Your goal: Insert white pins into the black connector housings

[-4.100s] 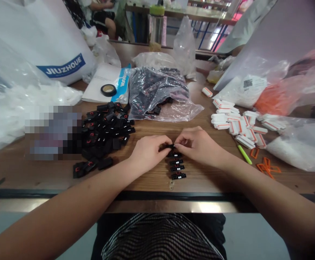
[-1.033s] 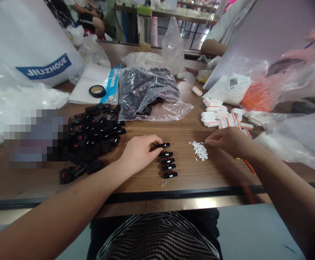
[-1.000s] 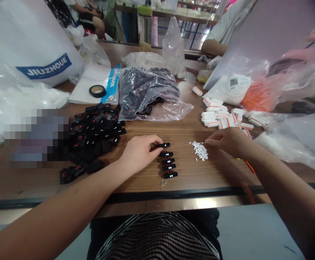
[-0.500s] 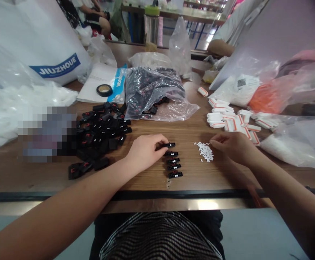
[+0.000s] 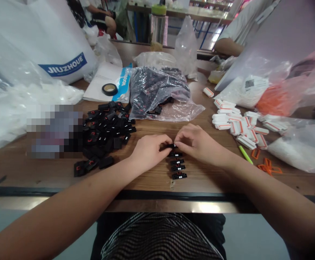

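My left hand (image 5: 150,151) pinches a black plastic connector housing (image 5: 170,146) between thumb and fingers, low over the table. At the housing's right end, the thumb and fingertips of my right hand (image 5: 199,142) come together in a pinch. Whatever those fingertips hold is too small to make out. Just below, several more black connector housings (image 5: 178,168) lie in a column, with white dots showing on their faces. The heap of small white pieces is hidden behind my right hand.
Loose black housings (image 5: 105,126) are heaped at left, beside a clear bag of black parts (image 5: 160,90). White parts with orange edges (image 5: 233,117) lie at right, near a green stick (image 5: 245,155) and orange clips (image 5: 268,167). A tape roll (image 5: 110,89) rests on papers.
My right hand has moved left from the small white pieces to the housing in my left hand. The green stick and orange clips now show. The whole view has shifted slightly.
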Demonstrator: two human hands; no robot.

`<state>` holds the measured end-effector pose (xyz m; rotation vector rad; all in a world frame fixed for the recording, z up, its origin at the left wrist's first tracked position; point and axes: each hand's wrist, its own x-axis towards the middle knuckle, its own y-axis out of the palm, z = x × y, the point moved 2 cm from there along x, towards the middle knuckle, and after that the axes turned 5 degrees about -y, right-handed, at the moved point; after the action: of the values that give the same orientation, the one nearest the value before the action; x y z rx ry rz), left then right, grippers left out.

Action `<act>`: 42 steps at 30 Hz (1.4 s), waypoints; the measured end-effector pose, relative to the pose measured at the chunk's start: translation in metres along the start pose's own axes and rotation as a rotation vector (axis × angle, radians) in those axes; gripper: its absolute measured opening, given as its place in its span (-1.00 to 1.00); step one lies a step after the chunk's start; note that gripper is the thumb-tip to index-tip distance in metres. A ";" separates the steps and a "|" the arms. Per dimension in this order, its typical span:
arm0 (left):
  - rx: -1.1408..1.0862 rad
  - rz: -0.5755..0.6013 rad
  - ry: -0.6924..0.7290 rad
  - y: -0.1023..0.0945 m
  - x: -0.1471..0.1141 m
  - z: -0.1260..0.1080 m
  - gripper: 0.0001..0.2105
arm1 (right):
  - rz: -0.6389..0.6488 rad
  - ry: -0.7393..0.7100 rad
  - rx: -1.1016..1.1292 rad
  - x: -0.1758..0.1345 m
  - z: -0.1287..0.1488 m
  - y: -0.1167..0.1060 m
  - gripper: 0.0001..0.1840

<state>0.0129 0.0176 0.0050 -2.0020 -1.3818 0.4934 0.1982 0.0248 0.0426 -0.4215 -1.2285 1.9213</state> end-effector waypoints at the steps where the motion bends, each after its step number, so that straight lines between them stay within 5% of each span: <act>1: 0.003 0.002 0.003 0.000 0.000 0.000 -0.87 | 0.003 -0.018 -0.004 0.002 -0.001 0.001 -0.87; 42: 0.029 0.039 -0.011 -0.002 0.001 -0.002 -0.89 | 0.184 -0.151 -0.194 0.017 0.012 -0.010 -0.80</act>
<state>0.0130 0.0184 0.0083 -2.0090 -1.3372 0.5402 0.1845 0.0327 0.0590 -0.5131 -1.5281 2.0252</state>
